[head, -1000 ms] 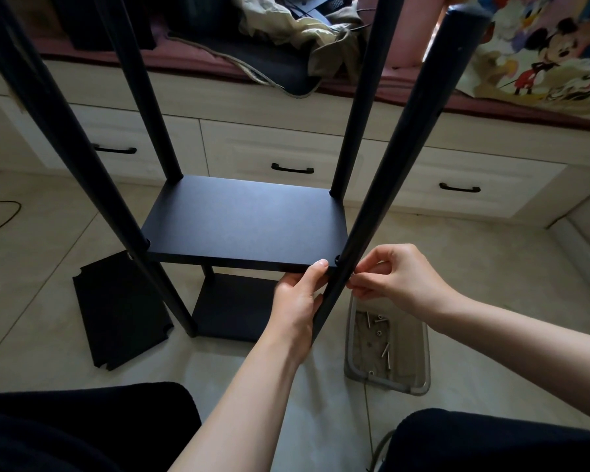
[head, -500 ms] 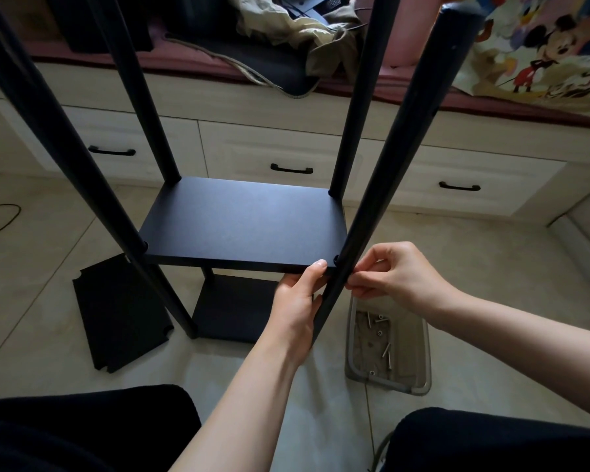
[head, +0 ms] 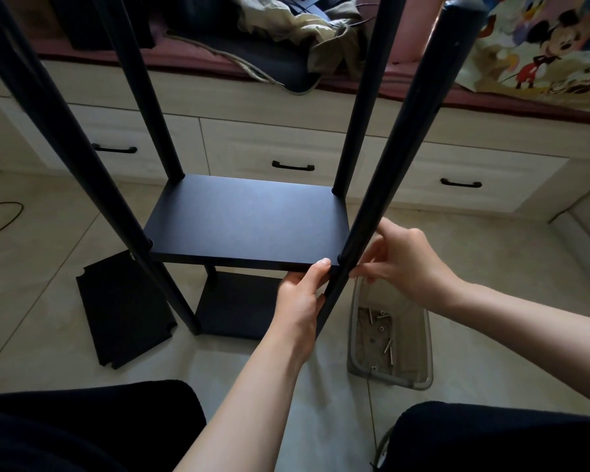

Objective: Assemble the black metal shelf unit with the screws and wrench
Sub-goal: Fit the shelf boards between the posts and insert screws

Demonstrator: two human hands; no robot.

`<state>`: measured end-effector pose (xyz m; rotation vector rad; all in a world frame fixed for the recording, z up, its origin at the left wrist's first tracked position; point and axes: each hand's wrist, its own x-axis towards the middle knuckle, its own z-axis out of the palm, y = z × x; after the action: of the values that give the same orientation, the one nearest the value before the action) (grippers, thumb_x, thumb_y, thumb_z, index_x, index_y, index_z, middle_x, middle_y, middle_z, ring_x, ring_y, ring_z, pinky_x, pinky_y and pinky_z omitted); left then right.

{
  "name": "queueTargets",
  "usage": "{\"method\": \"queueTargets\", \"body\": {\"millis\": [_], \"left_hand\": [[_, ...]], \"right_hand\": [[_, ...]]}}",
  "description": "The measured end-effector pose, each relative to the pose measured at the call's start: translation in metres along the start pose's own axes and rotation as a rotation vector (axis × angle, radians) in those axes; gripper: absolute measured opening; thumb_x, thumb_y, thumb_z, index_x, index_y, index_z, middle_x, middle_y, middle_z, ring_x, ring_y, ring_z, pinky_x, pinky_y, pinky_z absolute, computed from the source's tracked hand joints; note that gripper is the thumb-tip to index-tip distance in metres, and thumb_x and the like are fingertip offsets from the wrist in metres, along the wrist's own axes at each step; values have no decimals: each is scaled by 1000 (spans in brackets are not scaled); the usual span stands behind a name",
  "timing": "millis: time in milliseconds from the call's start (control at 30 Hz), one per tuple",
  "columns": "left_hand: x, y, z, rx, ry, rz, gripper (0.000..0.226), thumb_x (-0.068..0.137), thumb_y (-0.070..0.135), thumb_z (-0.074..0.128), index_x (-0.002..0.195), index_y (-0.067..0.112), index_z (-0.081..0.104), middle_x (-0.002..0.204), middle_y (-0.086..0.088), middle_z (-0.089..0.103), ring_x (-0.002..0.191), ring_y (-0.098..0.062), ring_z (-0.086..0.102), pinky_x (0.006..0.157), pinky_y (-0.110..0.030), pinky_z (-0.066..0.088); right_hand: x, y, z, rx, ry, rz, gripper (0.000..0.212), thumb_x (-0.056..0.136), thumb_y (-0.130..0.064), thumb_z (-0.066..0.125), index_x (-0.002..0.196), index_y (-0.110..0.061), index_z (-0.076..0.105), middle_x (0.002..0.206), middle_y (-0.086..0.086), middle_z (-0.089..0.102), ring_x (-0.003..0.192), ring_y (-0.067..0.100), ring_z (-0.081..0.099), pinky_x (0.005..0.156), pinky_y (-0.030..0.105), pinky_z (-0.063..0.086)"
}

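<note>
A single head-worn wide-angle camera is looking forward and steeply down from just above the seated person's knees (head: 82, 427). It is facing the drawer fronts (head: 286, 155) across the tiled floor (head: 31, 301), and is sitting close enough that the shelf unit's posts (head: 402, 158) are rising past the top edge.

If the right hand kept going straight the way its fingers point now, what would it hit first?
The right hand points left, toward the near right post, and its fingertips already look to be at it, beside the shelf corner. So the post comes first, though depth is hard to judge.
</note>
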<state>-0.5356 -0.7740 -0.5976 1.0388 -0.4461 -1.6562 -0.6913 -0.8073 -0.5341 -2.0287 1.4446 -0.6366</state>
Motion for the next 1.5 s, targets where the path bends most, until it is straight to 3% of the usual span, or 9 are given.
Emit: {"method": "queueTargets", "body": {"millis": [100,200,267,400,567,767,933,1033,1500], "left_hand": [[-3,4,0,296,148,70,21,92,40,68,95,19,72,95,-2,77,94,-18,73,81,-30,55],[-11,10,-4,917,455,229,50,81,64,67,63,17,62,68,0,67,74,-23,65,60,-30,42],[-21,9,-6,1249,576,598,53,83,51,73,53,17,46,52,1,56,58,-30,59,56,-30,35],[-24,5,1,1405,331,1203,16,76,23,81,79,16,66,80,0,67,86,-28,62,76,-39,48],[-13,8,11,1460,208,949,51,74,32,87,116,11,68,120,-4,68,131,-30,53,120,-54,26],[-5,6,9,1443,253,992,39,77,29,86,107,10,71,118,-5,71,130,-31,56,119,-58,24],[-5,6,7,1494,257,974,48,78,36,84,116,8,72,129,-7,68,134,-29,54,120,-58,20],[-6,7,7,1502,270,977,48,79,38,83,116,9,74,127,-7,69,130,-30,57,118,-61,22],[-3,14,0,1536,229,983,48,82,33,79,122,11,66,142,-10,59,139,-34,47,117,-54,25]], "right_hand": [[5,-4,0,-90,3,-84,63,73,-8,85,99,-52,48,76,-2,70,62,7,67,60,21,55],[8,-3,-2,-102,12,-116,65,73,-11,86,93,-59,47,75,-5,69,66,4,67,63,20,55],[7,-4,-3,-103,14,-109,63,73,-12,86,91,-59,48,74,-7,69,67,5,67,67,29,58],[6,-6,-4,-102,12,-85,62,73,-13,86,85,-62,49,71,-10,67,65,9,66,71,42,57],[5,-6,-7,-83,-12,-103,57,78,-11,81,90,-56,49,75,-8,68,72,10,67,74,38,57],[12,-7,-17,-40,-126,-91,46,84,-2,67,93,-46,57,86,-5,71,81,6,67,72,19,53],[29,3,-10,193,-157,411,18,96,-19,57,110,-15,67,99,1,69,88,14,65,70,23,51],[34,0,2,457,-297,649,30,97,-37,55,99,-12,72,99,6,72,85,19,64,74,28,52],[56,-5,5,424,-344,678,24,94,-41,62,87,-19,70,92,-6,68,99,19,58,82,38,45]]}}
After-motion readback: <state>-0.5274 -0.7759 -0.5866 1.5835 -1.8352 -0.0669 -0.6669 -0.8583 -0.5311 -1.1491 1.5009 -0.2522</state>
